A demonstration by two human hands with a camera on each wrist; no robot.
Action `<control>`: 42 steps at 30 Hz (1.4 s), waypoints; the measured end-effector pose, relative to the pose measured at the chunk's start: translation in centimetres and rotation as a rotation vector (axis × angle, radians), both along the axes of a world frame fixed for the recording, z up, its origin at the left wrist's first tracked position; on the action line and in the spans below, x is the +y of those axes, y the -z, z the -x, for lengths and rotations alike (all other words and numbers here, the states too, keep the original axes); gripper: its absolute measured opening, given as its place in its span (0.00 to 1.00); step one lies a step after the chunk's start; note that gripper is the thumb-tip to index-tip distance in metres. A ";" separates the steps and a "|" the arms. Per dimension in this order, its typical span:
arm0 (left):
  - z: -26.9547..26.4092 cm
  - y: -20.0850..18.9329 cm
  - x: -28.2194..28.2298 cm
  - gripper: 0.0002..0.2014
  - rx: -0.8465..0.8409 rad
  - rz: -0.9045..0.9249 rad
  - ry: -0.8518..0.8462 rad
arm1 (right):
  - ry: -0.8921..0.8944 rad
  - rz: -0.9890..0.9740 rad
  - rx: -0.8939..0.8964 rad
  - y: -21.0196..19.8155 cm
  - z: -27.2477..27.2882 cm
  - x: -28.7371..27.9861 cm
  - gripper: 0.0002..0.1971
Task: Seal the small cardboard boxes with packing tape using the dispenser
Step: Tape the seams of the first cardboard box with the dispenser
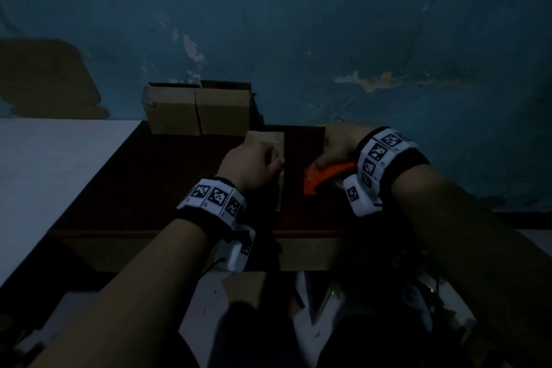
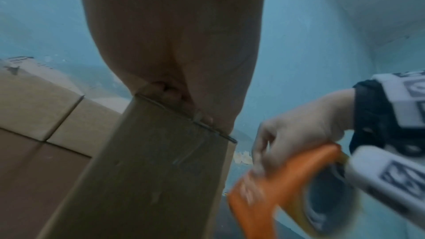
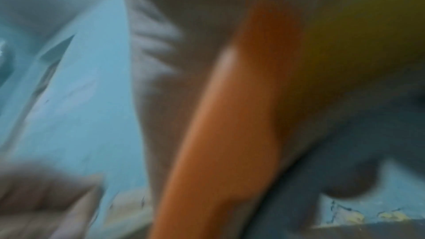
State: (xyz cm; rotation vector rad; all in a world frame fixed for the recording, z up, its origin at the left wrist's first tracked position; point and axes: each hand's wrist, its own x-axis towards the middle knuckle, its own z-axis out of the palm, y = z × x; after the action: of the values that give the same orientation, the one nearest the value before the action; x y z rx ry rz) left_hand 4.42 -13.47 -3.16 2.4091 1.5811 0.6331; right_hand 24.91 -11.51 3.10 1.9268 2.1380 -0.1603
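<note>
A small cardboard box (image 1: pixel 266 136) stands upright on the dark red table (image 1: pixel 167 182). My left hand (image 1: pixel 267 160) lies on its top, and in the left wrist view its fingertips (image 2: pixel 169 91) curl over the upper edge of the box (image 2: pixel 147 174). Clear tape shows on that face. Just to the right, my right hand (image 1: pixel 330 151) grips the handle of the orange tape dispenser (image 1: pixel 324 178), which hangs a little apart from the box. The left wrist view shows the dispenser (image 2: pixel 260 190) with its tape roll. The blurred right wrist view shows only the orange dispenser (image 3: pixel 230 134) and the yellowish roll (image 3: pixel 368 34).
Two larger cardboard boxes (image 1: pixel 197 110) stand side by side at the table's back edge against the blue wall. A white surface (image 1: pixel 44 158) adjoins the table on the left. Below the front edge lie dim cardboard and other items. The room is dark.
</note>
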 end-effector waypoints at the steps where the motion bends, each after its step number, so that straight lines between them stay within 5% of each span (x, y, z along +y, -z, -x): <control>1: 0.1 0.0 0.0 0.12 0.000 -0.009 0.002 | 0.013 -0.039 0.040 -0.2 -0.3 0.2 0.24; 12: 0.0 -0.3 -0.7 0.13 0.022 -0.030 -0.009 | 0.028 -0.434 0.217 7.3 0.0 -1.4 0.19; 17: 0.2 -0.6 -0.8 0.15 -0.001 -0.008 0.005 | 0.002 -0.413 0.219 8.5 0.3 -2.0 0.22; 23: 1.8 -1.0 -0.8 0.13 -0.258 -0.031 0.010 | -0.021 -0.538 0.227 7.6 0.5 -2.4 0.19; 31: 2.9 -0.9 -1.4 0.13 -0.413 -0.186 -0.081 | -0.038 -0.656 0.551 4.7 3.8 -2.9 0.11; 36: 3.5 -1.5 -1.1 0.12 -0.638 -0.271 -0.099 | -0.013 -0.661 0.976 4.1 6.6 -2.4 0.07; 42: 3.3 -0.9 -0.7 0.19 -0.625 0.000 -0.044 | 0.094 -0.493 1.261 5.3 9.8 -2.7 0.17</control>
State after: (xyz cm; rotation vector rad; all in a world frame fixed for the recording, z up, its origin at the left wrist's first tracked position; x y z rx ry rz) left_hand 1.11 -14.14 -2.25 1.8954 1.3498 1.2390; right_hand 15.06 -14.24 -2.22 2.5809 2.9898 -1.2663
